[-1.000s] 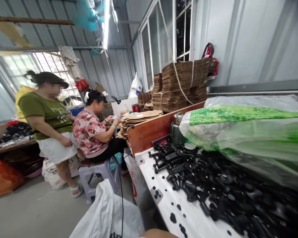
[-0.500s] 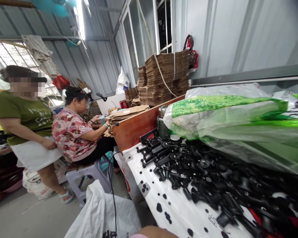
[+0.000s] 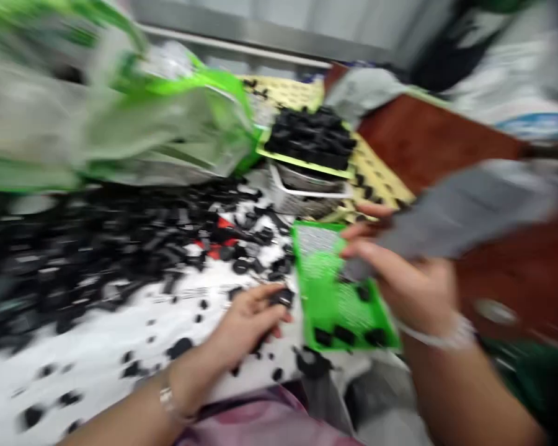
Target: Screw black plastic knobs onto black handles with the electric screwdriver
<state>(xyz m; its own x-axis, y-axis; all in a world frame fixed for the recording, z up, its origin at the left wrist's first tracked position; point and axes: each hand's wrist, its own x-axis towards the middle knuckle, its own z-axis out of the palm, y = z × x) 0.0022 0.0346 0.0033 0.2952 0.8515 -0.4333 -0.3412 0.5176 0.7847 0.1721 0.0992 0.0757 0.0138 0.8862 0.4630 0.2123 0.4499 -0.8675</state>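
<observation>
Above the white sheet [image 3: 134,303], my left hand [image 3: 246,319] pinches a small black plastic part [image 3: 283,297] between thumb and fingers. My right hand [image 3: 411,285] is wrapped around a long grey tool [image 3: 451,214], which slants down to the left; blur hides its exact kind. Its blunt end hangs over a bright green tray [image 3: 311,310]. Tiny silvery pieces lie at the tray's far end, and several black parts [image 3: 344,336] lie along its near edge.
A heap of black plastic parts [image 3: 121,248] covers the left of the table. Behind the green tray, a basket [image 3: 302,201] stands beneath a yellow-green tray [image 3: 307,164] of black pieces. A green-and-white plastic bag [image 3: 167,124] lies at the back left, near a reddish-brown board [image 3: 428,142].
The view has swung right and down from the room with two people to the work table. Both my hands are now in sight, with a black part in the left and a grey tool in the right.
</observation>
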